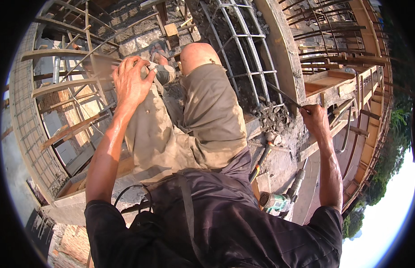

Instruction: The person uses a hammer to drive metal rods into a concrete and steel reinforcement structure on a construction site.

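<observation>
Wears a black shirt (207, 223), nearest the camera, with a dark strap (187, 201) down the front. Grips the near end of a thin metal bar (283, 94) in the curled fingers of the right hand (314, 118); holds nothing visible in the left hand (131, 80), laid with bent, parted fingers over the knee end of the brown trousers (212, 107). Points the bar away across the near end of a thick wooden board (283, 53), toward a steel cage (247, 49) and grey rubble (275, 118). Cannot tell, from this angle, about contact at the far tip. Looks like a step of working the bar in beside the cage, perhaps scraping or prying; would probably call next for a firm wrist, a steady line between board and steel, and maybe the free hand as a brace. Has a hammer (263, 156) lying just beside the right thigh and a green drill (276, 203) by the right hip. Sits among wooden poles (60, 53) at left and plank forms (368, 125) at right, with trees (381, 174) beyond
</observation>
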`<state>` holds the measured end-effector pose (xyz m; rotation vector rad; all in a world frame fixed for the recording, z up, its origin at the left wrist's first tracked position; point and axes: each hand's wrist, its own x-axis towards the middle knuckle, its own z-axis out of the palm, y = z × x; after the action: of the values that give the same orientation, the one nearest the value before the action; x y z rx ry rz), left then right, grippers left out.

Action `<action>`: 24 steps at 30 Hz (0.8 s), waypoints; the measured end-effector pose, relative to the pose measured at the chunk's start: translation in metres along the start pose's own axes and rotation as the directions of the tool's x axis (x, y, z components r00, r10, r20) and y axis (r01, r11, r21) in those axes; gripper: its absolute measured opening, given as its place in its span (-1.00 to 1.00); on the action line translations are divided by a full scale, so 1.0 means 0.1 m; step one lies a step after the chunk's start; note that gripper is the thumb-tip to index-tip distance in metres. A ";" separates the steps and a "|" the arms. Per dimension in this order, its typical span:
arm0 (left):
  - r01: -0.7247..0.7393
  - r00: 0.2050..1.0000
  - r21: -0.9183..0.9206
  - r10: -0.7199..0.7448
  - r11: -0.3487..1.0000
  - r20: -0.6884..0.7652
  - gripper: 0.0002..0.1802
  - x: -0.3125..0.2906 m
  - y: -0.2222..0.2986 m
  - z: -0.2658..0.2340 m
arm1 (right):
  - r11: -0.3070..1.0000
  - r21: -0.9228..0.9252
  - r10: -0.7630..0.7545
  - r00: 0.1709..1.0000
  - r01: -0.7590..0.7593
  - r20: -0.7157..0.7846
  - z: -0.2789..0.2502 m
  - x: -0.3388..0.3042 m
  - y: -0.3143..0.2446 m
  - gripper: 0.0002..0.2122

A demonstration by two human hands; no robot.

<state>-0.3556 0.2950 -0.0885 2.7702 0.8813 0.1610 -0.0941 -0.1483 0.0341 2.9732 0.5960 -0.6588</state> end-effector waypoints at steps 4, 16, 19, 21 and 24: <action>-0.009 1.000 0.003 0.009 1.000 0.005 -0.63 0.04 0.04 0.00 | 0.995 0.012 -0.097 0.994 0.097 -0.041 0.56 0.28 -0.01 -0.76; -0.034 0.999 0.018 0.034 0.999 0.006 -0.62 0.02 0.06 0.01 | 0.893 0.436 0.132 0.991 -0.114 -0.010 0.98 0.17 0.55 -0.66; -0.001 0.999 0.022 0.000 1.000 0.049 -0.61 -0.01 0.07 -0.08 | 0.875 0.483 0.105 0.987 -0.033 -0.122 0.97 0.17 0.25 -0.69; -0.004 0.998 0.005 0.004 1.000 0.061 -0.61 0.02 0.13 -0.07 | 0.944 0.328 0.017 0.986 0.038 -0.165 1.14 0.30 0.17 -0.73; -0.023 0.998 0.008 0.022 1.000 0.056 -0.62 0.06 0.16 -0.06 | 0.936 0.327 -0.097 0.988 0.132 -0.123 1.30 0.51 0.21 -0.75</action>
<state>-0.3431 0.2869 -0.0788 2.7792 0.8389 0.0831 -0.0950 -0.1651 -0.1058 3.3274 0.7380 -0.6764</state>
